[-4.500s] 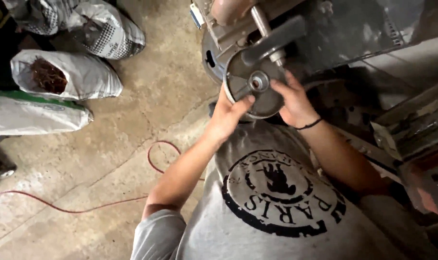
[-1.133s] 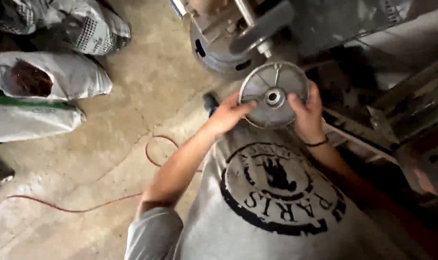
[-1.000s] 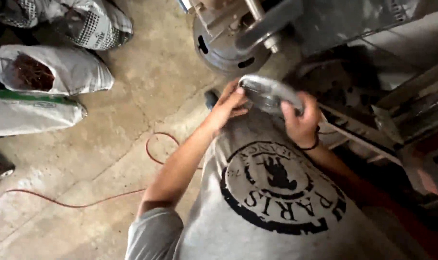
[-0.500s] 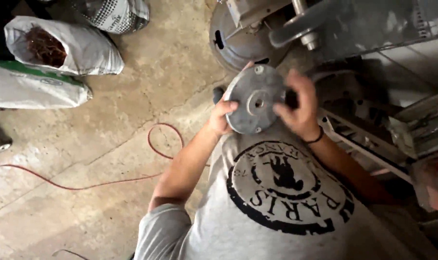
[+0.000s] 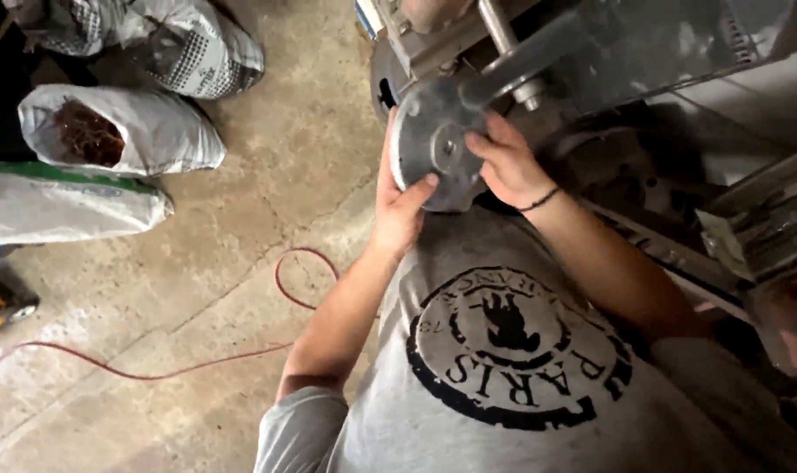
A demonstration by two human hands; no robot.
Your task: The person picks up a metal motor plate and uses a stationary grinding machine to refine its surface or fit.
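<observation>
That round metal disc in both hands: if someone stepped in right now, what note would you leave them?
Left hand: grips the grey metal disc at its lower left edge, thumb across the face.
Right hand: fingers on the disc's face by the centre hub, a dark band at the wrist.
The disc is held up in front of the machine, under its grey lever handle.
Done: disc is in hand. Left: cannot tell whether it is seated.
Open sacks and a red cable lie on the floor.

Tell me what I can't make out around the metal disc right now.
- Head view: far face of the metal disc, turned away.
- Left hand palm, behind the disc's rim.
- Machine top, cut by the frame edge.
- Right hand fingertips, blurred against the hub.
</observation>
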